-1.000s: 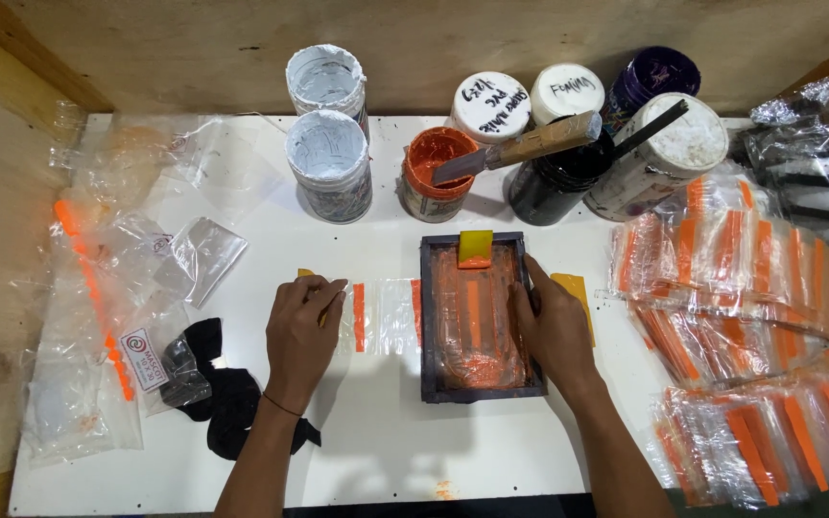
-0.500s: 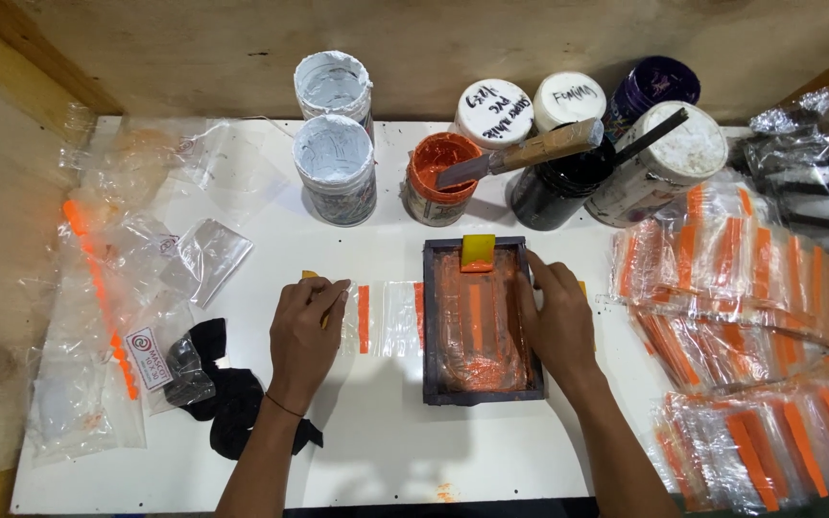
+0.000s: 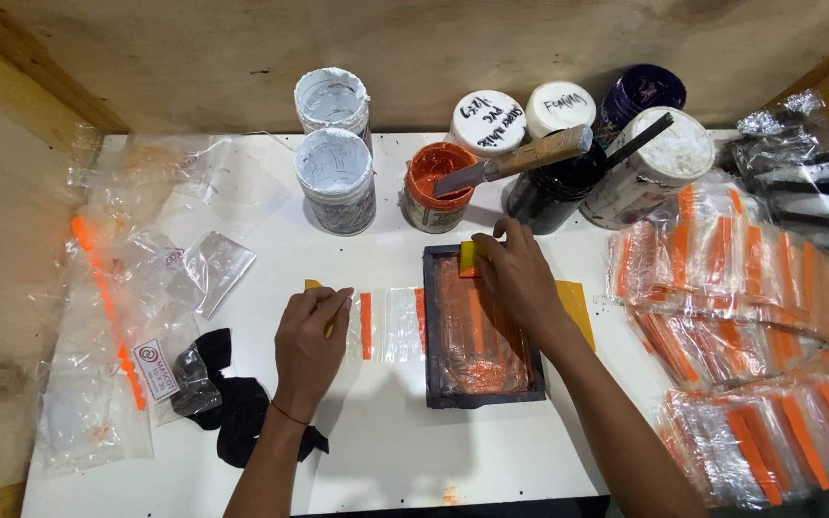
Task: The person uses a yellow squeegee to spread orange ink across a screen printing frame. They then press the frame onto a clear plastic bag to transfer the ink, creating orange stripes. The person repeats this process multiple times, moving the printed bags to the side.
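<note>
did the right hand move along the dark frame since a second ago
Yes. The right hand has slid from the frame's right edge up to the far end of the dark frame, toward the orange paint tub.

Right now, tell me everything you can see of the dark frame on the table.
The frame is a small dark rectangle lying flat on the white table, right of centre. Its screen is smeared with wet-looking orange ink, with paler vertical bars showing through. The right hand reaches over its top edge, holding a yellow squeegee there. A clear bag with an orange stripe runs out from its left side.

Bare forearms, thin dark band on left wrist (image 3: pixel 288 413)
</note>
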